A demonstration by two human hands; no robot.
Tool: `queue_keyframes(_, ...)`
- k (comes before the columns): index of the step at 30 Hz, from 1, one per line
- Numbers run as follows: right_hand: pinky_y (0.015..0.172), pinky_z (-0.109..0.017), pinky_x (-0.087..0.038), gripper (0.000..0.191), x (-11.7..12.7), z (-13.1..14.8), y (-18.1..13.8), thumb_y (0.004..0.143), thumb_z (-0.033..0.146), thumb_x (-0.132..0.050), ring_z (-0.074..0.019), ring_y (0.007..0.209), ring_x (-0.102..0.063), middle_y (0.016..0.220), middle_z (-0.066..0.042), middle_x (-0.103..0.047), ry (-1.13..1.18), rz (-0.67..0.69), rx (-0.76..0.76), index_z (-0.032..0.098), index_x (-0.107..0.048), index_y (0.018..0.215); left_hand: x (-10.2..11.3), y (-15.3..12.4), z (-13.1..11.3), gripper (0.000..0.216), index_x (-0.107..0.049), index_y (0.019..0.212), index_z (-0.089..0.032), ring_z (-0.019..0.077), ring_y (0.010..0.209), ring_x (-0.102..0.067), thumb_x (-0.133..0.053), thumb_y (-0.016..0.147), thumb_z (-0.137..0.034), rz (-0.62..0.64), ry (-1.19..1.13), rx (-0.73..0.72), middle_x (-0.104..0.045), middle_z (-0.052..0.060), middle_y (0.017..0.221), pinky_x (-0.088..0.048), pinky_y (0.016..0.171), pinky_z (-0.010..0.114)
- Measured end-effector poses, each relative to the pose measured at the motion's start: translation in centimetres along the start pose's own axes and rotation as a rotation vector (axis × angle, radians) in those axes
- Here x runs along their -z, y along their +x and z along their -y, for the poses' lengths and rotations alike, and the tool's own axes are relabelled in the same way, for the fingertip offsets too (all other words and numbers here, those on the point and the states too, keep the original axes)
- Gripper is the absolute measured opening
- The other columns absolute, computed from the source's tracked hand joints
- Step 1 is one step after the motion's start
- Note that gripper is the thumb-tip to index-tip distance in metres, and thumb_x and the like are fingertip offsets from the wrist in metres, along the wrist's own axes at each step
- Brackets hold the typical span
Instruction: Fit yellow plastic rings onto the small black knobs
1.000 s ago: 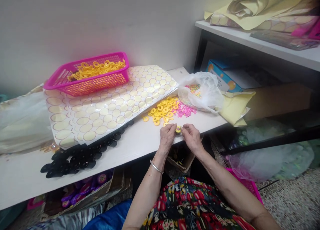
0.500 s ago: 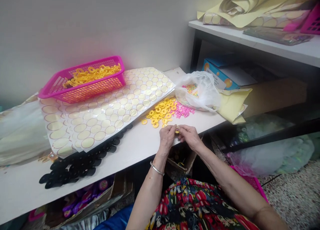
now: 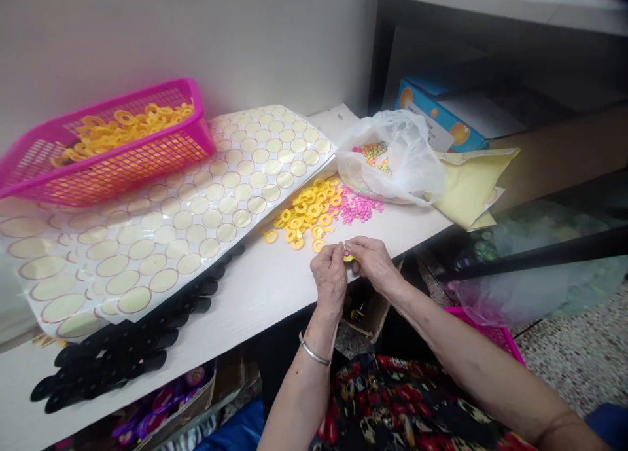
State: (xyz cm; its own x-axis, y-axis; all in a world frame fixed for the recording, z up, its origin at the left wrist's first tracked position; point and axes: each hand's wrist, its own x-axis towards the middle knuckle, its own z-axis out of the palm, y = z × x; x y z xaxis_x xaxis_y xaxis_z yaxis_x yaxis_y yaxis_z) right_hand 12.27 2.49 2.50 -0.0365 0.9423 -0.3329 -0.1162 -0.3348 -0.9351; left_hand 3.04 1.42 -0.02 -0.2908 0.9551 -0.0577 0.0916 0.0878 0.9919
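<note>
My left hand (image 3: 330,271) and my right hand (image 3: 371,261) meet at the table's front edge, fingers closed in a pinch. Between their fingertips is a small yellow ring (image 3: 348,256) with a bit of pink or purple at its centre; the fingers cover most of it. Just beyond my hands lies a loose pile of yellow rings (image 3: 309,210) with short tabs. Against that pile, to its right, are small pink beads (image 3: 357,205) spread on the white table (image 3: 275,274).
A pink basket (image 3: 147,156) of yellow rings rests on sheets of round stickers (image 3: 240,190). Black pieces (image 3: 112,359) line the front left. A clear bag (image 3: 412,169) of coloured beads and a yellow envelope (image 3: 473,182) lie right. Below stands an open carton (image 3: 377,317).
The view has shifted and come closer, so the basket and sticker sheets sit further left and the upper shelf is mostly out of frame. Both hands still pinch the yellow ring.
</note>
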Motion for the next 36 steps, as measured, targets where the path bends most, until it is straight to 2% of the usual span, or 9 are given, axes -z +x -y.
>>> queue_keyframes(6,0.031,-0.017,-0.025,0.021,-0.3,-0.6,0.2,0.070,0.037,-0.054,-0.0067,0.031,-0.039,0.037,0.007,-0.042,0.008,-0.022,-0.042,0.015,-0.055,0.066,0.2,0.0,0.4,0.030,-0.060,0.063,-0.014,0.0085,0.052,-0.042,-0.055,0.077,-0.041,0.020,-0.013,0.028,-0.048,-0.003,0.051,-0.033,0.050,0.020)
queue_keyframes(10,0.031,-0.018,-0.025,0.027,-0.3,-1.2,0.1,0.071,0.042,-0.054,-0.0081,0.029,-0.038,0.033,0.007,-0.041,0.004,-0.020,0.005,0.015,-0.055,0.065,1.2,-0.3,0.2,0.035,-0.058,0.070,-0.015,0.0066,0.040,-0.036,-0.053,0.077,-0.049,0.174,-0.100,0.081,-0.041,-0.006,0.044,-0.028,0.042,0.019)
queue_keyframes(14,0.031,-0.018,-0.026,0.028,-0.2,-1.2,0.0,0.072,0.042,-0.054,-0.0083,0.028,-0.038,0.032,0.006,-0.042,-0.055,-0.023,0.071,0.015,-0.055,0.064,1.9,-0.3,-0.1,0.036,-0.062,0.081,-0.013,0.0066,0.044,-0.040,-0.056,0.075,-0.048,0.295,-0.102,0.025,-0.047,-0.004,0.049,-0.031,0.043,0.019)
queue_keyframes(18,0.033,-0.018,-0.028,0.033,0.3,-1.4,-0.2,0.075,0.046,-0.051,-0.0075,0.030,-0.039,0.036,0.006,-0.045,-0.039,0.033,0.071,0.014,-0.056,0.068,1.6,-0.2,-0.2,0.034,-0.063,0.080,-0.011,0.0062,0.043,-0.039,-0.058,0.072,-0.044,0.271,-0.088,0.059,-0.048,-0.004,0.050,-0.029,0.041,0.018)
queue_keyframes(22,0.039,-0.018,-0.036,0.030,1.3,-1.0,-0.4,0.064,0.040,-0.067,-0.0069,0.041,-0.046,0.049,0.005,-0.054,0.028,0.211,0.047,0.013,-0.058,0.074,1.5,0.4,-0.6,0.028,-0.062,0.065,-0.011,0.0068,0.042,-0.040,-0.058,0.070,-0.038,0.269,-0.066,0.081,-0.050,-0.003,0.047,-0.030,0.043,0.020)
queue_keyframes(24,0.040,-0.018,-0.036,0.028,1.7,-0.5,-0.4,0.059,0.033,-0.071,-0.0069,0.043,-0.047,0.049,0.006,-0.053,0.014,0.249,0.042,0.013,-0.058,0.073,1.6,0.7,-1.0,0.031,-0.060,0.059,-0.011,0.0073,0.041,-0.040,-0.059,0.070,-0.040,0.279,-0.048,0.090,-0.049,-0.003,0.043,-0.030,0.043,0.020)
queue_keyframes(29,0.040,-0.018,-0.035,0.023,1.8,0.6,-0.1,0.055,0.022,-0.071,-0.0062,0.042,-0.045,0.048,0.007,-0.051,-0.039,0.234,-0.036,0.012,-0.058,0.071,1.7,1.5,-1.7,0.035,-0.059,0.054,-0.010,0.0058,0.042,-0.038,-0.067,0.063,-0.043,0.306,0.016,0.149,-0.049,-0.002,0.043,-0.026,0.043,0.019)
queue_keyframes(33,0.039,-0.018,-0.036,0.021,1.4,0.9,0.3,0.053,0.019,-0.070,-0.0055,0.040,-0.044,0.047,0.008,-0.048,-0.026,0.195,-0.081,0.013,-0.058,0.069,1.3,2.0,-2.1,0.032,-0.059,0.052,-0.010,0.0050,0.039,-0.035,-0.071,0.058,-0.040,0.239,-0.006,0.236,-0.046,-0.004,0.040,-0.023,0.041,0.020)
queue_keyframes(36,0.039,-0.018,-0.037,0.019,1.1,1.0,0.5,0.053,0.017,-0.068,-0.0054,0.039,-0.045,0.047,0.008,-0.047,-0.023,0.173,-0.072,0.013,-0.055,0.066,0.9,2.2,-2.2,0.029,-0.057,0.050,-0.011,0.0044,0.037,-0.033,-0.071,0.057,-0.036,0.195,-0.053,0.236,-0.044,-0.005,0.039,-0.023,0.040,0.020)
